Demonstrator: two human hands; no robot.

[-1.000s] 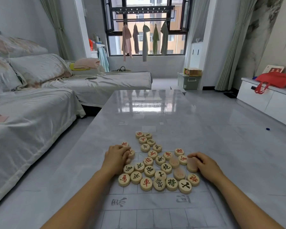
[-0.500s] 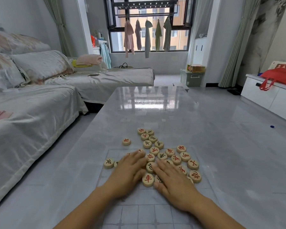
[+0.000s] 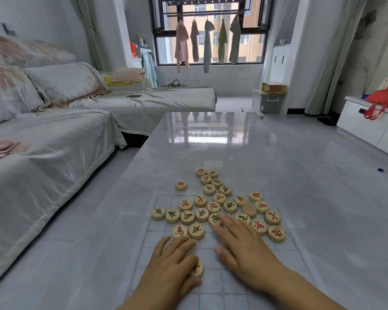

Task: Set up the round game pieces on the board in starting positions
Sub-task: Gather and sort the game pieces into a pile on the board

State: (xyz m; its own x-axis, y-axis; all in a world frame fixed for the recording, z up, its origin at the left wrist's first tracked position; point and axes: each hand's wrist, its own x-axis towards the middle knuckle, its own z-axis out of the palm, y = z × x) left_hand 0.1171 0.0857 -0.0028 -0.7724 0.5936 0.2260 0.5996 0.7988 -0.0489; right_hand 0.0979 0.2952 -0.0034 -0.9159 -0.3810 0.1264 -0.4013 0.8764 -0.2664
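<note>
Hands drawn nearer, pieces spread wider than before. Left hand covers one piece (half hidden); gripping or not, cannot tell. Right hand flat, fingers straight, blurred. Pieces round, pale wood, red or black characters, scattered over board far end, several on table beyond.

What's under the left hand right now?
One round piece shows partly beneath the left hand, on the board. Its character and anything else beneath are hidden.

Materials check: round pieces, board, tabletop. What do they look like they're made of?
Round pieces: likely pale wood, matte, with characters in red or black.
Tabletop: grey, high gloss, with sharp reflections. It could be stone, glass or laminate; the look doesn't settle it.
Board: seemingly a thin translucent plastic sheet, since the grey beneath shows through its printed grid.
</note>
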